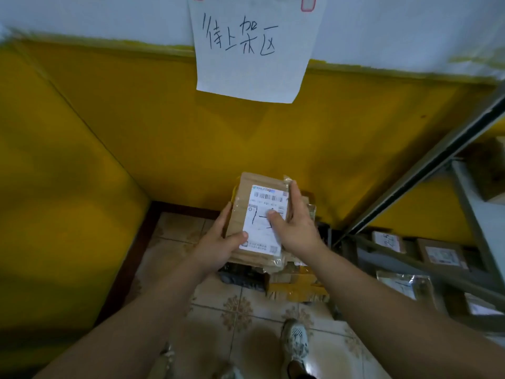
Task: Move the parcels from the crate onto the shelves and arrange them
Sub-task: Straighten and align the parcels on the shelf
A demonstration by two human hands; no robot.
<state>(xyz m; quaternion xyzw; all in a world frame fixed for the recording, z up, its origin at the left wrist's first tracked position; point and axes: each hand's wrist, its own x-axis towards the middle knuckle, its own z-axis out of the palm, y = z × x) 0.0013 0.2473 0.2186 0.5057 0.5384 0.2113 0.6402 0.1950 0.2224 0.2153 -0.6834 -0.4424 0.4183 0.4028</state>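
- Yellow wall (109, 132) across the back and left, white above.
- Metal shelves (426, 170) slanting down the right edge, with shelved parcels (442, 255) lying label-up on the lower level.
- Patterned tile floor (246, 310) underneath.
- White paper sign (248, 50) with handwritten characters, fixed high on the wall.
- Two bare forearms reaching forward from the bottom corners, meeting at centre.
- Brown cardboard parcel (262, 233) up in the air between both hands, label facing the camera, above a dark crate (240, 277) that is mostly hidden.
- Left hand (218, 242) gripping the parcel's lower left edge, thumb pressed on the label corner, fingers along the side.
- Right hand (296, 222) gripping the right edge, fingers stretched up that side, thumb flat on the label.
- Light shoe (295, 343) on the tiles, near the bottom.
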